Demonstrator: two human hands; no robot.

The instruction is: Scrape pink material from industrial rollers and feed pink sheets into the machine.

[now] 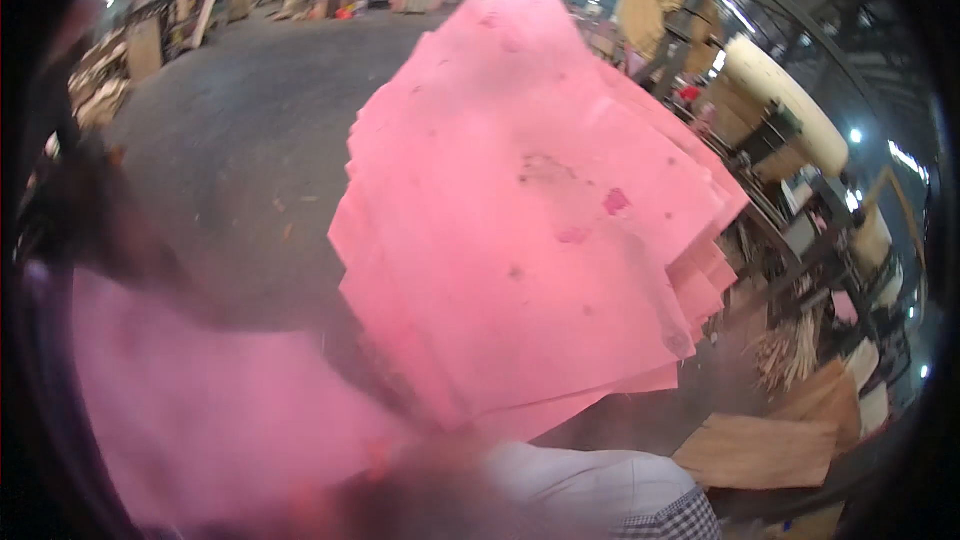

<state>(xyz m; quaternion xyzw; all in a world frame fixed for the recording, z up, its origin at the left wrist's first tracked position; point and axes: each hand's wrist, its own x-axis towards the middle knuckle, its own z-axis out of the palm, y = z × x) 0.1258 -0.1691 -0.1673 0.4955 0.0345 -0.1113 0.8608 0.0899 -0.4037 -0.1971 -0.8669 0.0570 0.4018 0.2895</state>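
A tall, uneven stack of pink sheets (pixel 530 200) fills the middle, its edges stepped and its top marked with dark spots and magenta patches. Another pink sheet (pixel 230 400), blurred, is at the lower left, close in front of me. My right hand (pixel 430 490) is a dark smear at the lower edge, overlapping that sheet's near right corner; whether its fingers grip the sheet is lost in the blur. A white sleeve (pixel 590 480) is beside it. On the left, a dark blurred arm-like shape (pixel 130 230) reaches toward the sheet; I cannot make out whether it is my left arm.
Brown sheets (pixel 765 450) lie at the lower right, below a bundle of thin wood strips (pixel 790 355). Machinery with a big pale roll (pixel 785 105) stands along the right. Grey floor (pixel 250 120) stretches behind the stack; wood pieces (pixel 100 80) are piled far left.
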